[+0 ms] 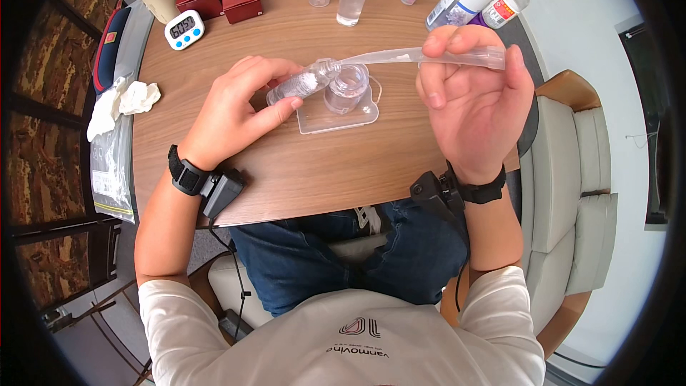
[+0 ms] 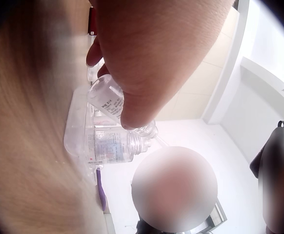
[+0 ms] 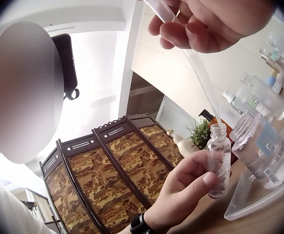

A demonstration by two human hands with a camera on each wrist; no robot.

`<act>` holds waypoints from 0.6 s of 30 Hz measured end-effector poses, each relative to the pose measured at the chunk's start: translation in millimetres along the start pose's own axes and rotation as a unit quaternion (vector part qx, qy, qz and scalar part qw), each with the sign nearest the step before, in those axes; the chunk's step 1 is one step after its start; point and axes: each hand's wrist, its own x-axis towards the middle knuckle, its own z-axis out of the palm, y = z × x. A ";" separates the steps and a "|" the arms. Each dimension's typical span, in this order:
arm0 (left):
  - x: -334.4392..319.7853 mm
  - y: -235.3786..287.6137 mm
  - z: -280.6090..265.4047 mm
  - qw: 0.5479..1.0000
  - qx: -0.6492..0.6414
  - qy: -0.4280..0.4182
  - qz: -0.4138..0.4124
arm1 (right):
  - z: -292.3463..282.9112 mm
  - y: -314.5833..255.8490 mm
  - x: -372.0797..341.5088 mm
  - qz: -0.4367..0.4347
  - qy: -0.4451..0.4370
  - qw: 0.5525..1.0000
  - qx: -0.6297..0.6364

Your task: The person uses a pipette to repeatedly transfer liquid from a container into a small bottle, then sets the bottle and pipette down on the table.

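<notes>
Pale shirt (image 1: 336, 347) is foremost; clear bottle (image 1: 301, 84) is gripped by left hand (image 1: 239, 104), plastic pipette (image 1: 389, 56) by right hand (image 1: 480, 96); tip (image 1: 344, 61) is best steadied at bottle mouth (image 1: 333, 66).

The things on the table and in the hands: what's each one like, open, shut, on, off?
Small clear bottle: open, tilted, held.
Plastic dropper: held, tip at the bottle's mouth.
Wide-mouthed jar: open, upright.
Tray: flat, under the jar.
Timer: on, showing digits.
Front red box: closed.
White tissues: crumpled.
</notes>
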 end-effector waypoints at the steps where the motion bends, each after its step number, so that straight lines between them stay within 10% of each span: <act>1: -0.1 -0.2 -0.1 1.000 0.002 0.000 0.003 | 0.6 -0.1 -0.1 0.000 -0.001 1.000 0.001; 18: -0.4 0.4 -0.2 1.000 0.009 0.005 -0.007 | -7.7 -2.1 -0.3 -0.041 -0.018 0.999 -0.015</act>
